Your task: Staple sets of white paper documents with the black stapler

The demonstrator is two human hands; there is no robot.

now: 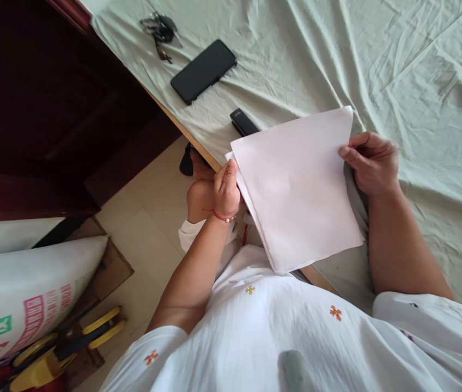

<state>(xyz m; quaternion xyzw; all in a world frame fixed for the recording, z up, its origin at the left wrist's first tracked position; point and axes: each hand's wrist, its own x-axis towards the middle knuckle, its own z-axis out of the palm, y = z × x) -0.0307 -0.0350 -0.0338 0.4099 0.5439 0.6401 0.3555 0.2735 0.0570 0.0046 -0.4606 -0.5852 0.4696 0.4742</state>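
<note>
Squarely between both hands: paper sheets.

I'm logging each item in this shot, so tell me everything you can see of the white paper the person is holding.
The white paper is a thin stack of plain, unmarked sheets, edges slightly fanned at the near left side. It is held tilted above the edge of the cloth-covered surface. The left hand pinches its left corner; the right hand grips its right edge. Its lower corner points toward the person's white garment.

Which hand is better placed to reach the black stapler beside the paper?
Probably the left hand: it pinches the paper just below the stapler; the right hand grips the far edge.
</note>
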